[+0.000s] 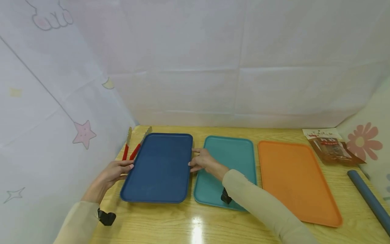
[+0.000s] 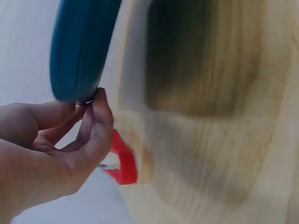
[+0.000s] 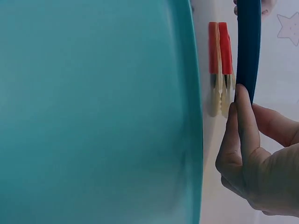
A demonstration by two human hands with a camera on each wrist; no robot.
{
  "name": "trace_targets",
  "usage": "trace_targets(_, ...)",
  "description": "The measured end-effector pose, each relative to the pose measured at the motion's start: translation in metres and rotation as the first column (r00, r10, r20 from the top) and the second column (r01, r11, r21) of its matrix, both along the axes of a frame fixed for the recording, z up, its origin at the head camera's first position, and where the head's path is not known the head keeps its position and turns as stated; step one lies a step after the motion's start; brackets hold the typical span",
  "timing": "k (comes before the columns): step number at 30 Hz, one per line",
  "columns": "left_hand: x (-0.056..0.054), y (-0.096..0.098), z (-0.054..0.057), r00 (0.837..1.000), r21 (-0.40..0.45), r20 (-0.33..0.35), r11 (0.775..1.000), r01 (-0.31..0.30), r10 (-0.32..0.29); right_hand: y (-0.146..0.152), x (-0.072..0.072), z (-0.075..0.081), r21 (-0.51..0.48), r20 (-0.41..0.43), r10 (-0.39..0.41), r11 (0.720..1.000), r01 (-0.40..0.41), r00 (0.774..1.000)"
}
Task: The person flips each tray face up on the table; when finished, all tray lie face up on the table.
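A dark blue rectangular tray point(image 1: 158, 167) is held by its two long sides, one hand on each. My left hand point(image 1: 112, 173) pinches the left rim between thumb and fingers. At the opposite rim, my right hand point(image 1: 205, 161) grips with its fingers underneath and the thumb over the edge. In the left wrist view the raised tray edge point(image 2: 84, 51) stands off the table, with a dark shadow on the wood. Red-handled tongs point(image 1: 135, 151) lie just beyond the left hand, partly covered by the tray in the head view.
A teal tray point(image 1: 225, 200) lies under the right forearm, and an orange tray point(image 1: 297, 183) is to its right. A brown food packet point(image 1: 332, 149) sits at the back right. Along the right side runs a dark blue-grey roll point(image 1: 370, 200). Cloth hangs behind and beside the table.
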State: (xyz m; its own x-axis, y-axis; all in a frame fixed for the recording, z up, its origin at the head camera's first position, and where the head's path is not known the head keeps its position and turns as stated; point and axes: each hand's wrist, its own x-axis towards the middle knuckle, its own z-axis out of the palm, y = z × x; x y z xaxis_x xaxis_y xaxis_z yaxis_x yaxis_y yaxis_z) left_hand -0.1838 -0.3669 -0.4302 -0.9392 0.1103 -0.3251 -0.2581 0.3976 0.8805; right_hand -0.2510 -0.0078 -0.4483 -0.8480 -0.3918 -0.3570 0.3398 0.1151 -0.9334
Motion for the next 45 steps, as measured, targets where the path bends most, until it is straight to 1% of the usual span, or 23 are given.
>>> trace_targets(4, -0.002, 0.000, -0.013, 0.999, -0.012, -0.019, 0.999, -0.033, 0.032, -0.003, -0.002, -0.002, 0.004, 0.007, -0.009, 1.000, 0.009, 1.000)
trace_targets(8, -0.003, 0.002, -0.023, 0.998, -0.034, -0.032, 0.998, -0.054, 0.053, -0.006, -0.004, -0.006, 0.025, 0.004, -0.012, 1.000, 0.012, 1.000)
trace_targets(15, -0.006, 0.006, -0.031, 0.995, -0.156, -0.077, 0.985, -0.075, 0.064, -0.013, -0.007, -0.011, 0.085, -0.021, -0.004, 0.996, 0.006, 1.000)
trace_targets(17, -0.006, 0.009, -0.034, 0.994, -0.172, -0.081, 0.981, -0.086, 0.072, -0.014, -0.008, -0.013, 0.110, -0.042, 0.001, 0.994, 0.004, 0.999)
trace_targets(20, -0.005, 0.014, -0.036, 0.991, -0.165, -0.075, 0.979, -0.118, 0.107, -0.015, -0.009, -0.013, 0.170, -0.084, 0.025, 0.985, -0.010, 0.996)
trace_targets(22, -0.004, 0.018, -0.036, 0.989, -0.170, -0.080, 0.976, -0.133, 0.121, -0.015, -0.009, -0.013, 0.230, -0.119, 0.049, 0.973, -0.020, 0.992)
trace_targets(23, -0.003, 0.020, -0.036, 0.989, -0.175, -0.088, 0.976, -0.132, 0.118, -0.016, -0.010, -0.013, 0.268, -0.137, 0.066, 0.963, -0.028, 0.988)
trace_targets(26, -0.004, 0.026, -0.034, 0.986, -0.219, -0.113, 0.965, -0.142, 0.120, -0.016, -0.013, -0.012, 0.379, -0.197, 0.119, 0.925, -0.037, 0.973)
trace_targets(28, -0.006, 0.029, -0.032, 0.985, -0.255, -0.130, 0.956, -0.145, 0.115, -0.017, -0.015, -0.012, 0.433, -0.229, 0.152, 0.901, -0.039, 0.962)
trace_targets(30, -0.008, 0.030, -0.032, 0.982, -0.291, -0.145, 0.943, -0.161, 0.123, -0.018, -0.016, -0.011, 0.471, -0.256, 0.179, 0.882, -0.039, 0.950)
trace_targets(32, -0.010, 0.031, -0.033, 0.979, -0.329, -0.171, 0.930, -0.167, 0.115, -0.019, -0.016, -0.011, 0.503, -0.283, 0.207, 0.863, -0.039, 0.937)
trace_targets(33, -0.010, 0.032, -0.034, 0.975, -0.358, -0.194, 0.918, -0.172, 0.107, -0.019, -0.014, -0.010, 0.516, -0.294, 0.219, 0.856, -0.038, 0.930)
trace_targets(34, -0.010, 0.033, -0.036, 0.970, -0.398, -0.227, 0.900, -0.179, 0.093, -0.018, -0.012, -0.010, 0.524, -0.307, 0.231, 0.851, -0.039, 0.923)
trace_targets(35, -0.009, 0.035, -0.038, 0.961, -0.444, -0.267, 0.875, -0.191, 0.075, -0.016, -0.009, -0.010, 0.535, -0.323, 0.248, 0.844, -0.040, 0.913)
trace_targets(36, -0.007, 0.038, -0.039, 0.947, -0.485, -0.316, 0.848, -0.213, 0.057, -0.014, -0.005, -0.010, 0.542, -0.341, 0.267, 0.839, -0.043, 0.901)
trace_targets(37, -0.005, 0.042, -0.041, 0.928, -0.536, -0.372, 0.808, -0.243, 0.033, -0.011, -0.001, -0.009, 0.549, -0.366, 0.284, 0.835, -0.041, 0.886)
trace_targets(38, -0.003, 0.047, -0.042, 0.905, -0.576, -0.426, 0.767, -0.284, 0.015, -0.008, 0.003, -0.009, 0.548, -0.384, 0.300, 0.835, -0.046, 0.873)
trace_targets(39, -0.001, 0.053, -0.042, 0.877, -0.603, -0.480, 0.726, -0.330, -0.001, -0.003, 0.008, -0.007, 0.544, -0.404, 0.311, 0.838, -0.047, 0.860)
trace_targets(40, 0.002, 0.060, -0.043, 0.849, -0.615, -0.529, 0.693, -0.376, -0.009, 0.003, 0.011, -0.006, 0.539, -0.421, 0.320, 0.841, -0.050, 0.849)
trace_targets(41, 0.004, 0.066, -0.042, 0.819, -0.613, -0.573, 0.671, -0.417, -0.015, 0.010, 0.014, -0.003, 0.539, -0.437, 0.329, 0.841, -0.049, 0.837)
trace_targets(42, 0.006, 0.074, -0.041, 0.790, -0.602, -0.613, 0.660, -0.449, -0.021, 0.019, 0.018, -0.001, 0.542, -0.445, 0.337, 0.839, -0.050, 0.830)
trace_targets(43, 0.008, 0.081, -0.040, 0.767, -0.594, -0.641, 0.653, -0.470, -0.032, 0.029, 0.021, 0.003, 0.542, -0.452, 0.336, 0.839, -0.044, 0.826)
trace_targets(45, 0.010, 0.095, -0.036, 0.719, -0.571, -0.692, 0.659, -0.489, -0.065, 0.052, 0.026, 0.009, 0.545, -0.466, 0.323, 0.838, -0.021, 0.824)
